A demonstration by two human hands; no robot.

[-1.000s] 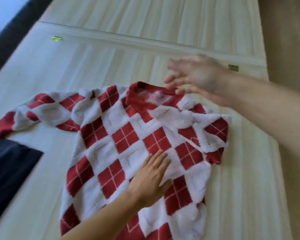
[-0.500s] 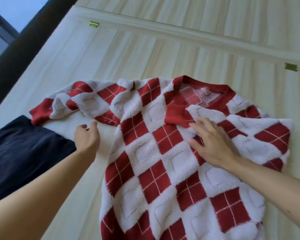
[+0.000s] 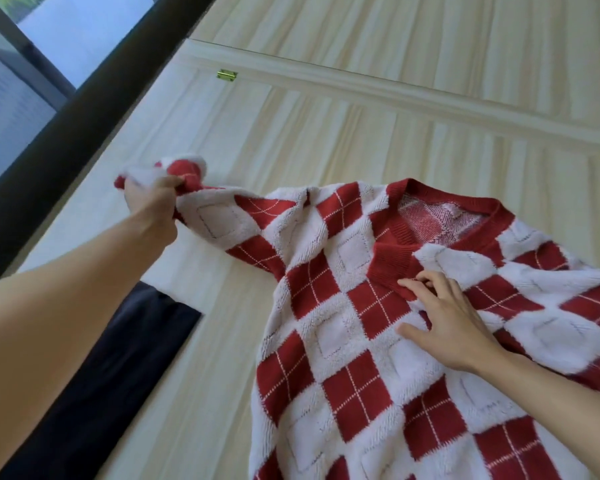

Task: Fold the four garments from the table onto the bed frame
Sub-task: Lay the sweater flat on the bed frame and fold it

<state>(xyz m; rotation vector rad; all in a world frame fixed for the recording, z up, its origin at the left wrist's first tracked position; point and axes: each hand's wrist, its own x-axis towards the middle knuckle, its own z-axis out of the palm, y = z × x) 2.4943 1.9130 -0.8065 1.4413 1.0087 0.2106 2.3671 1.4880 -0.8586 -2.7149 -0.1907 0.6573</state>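
A red and white argyle sweater (image 3: 354, 341) lies spread on the pale wooden bed frame (image 3: 326, 140), its red collar toward the far side. My left hand (image 3: 153, 202) grips the end of the sweater's left sleeve (image 3: 222, 216) and holds it lifted off the boards. My right hand (image 3: 444, 323) rests on the sweater's chest just below the collar, its fingers loosely bent against the knit. The sweater's right side is folded in under my right forearm.
A dark navy garment (image 3: 94, 393) lies flat at the lower left, beside the sweater. A black bed rail (image 3: 84, 109) runs along the left edge, with a window behind it. Small brass hinges (image 3: 226, 75) sit on a raised slat across the far boards.
My left hand has taken hold of the left sleeve's end and raised it off the boards, pulling it straight. My right hand stays on the chest. The camera has turned left.
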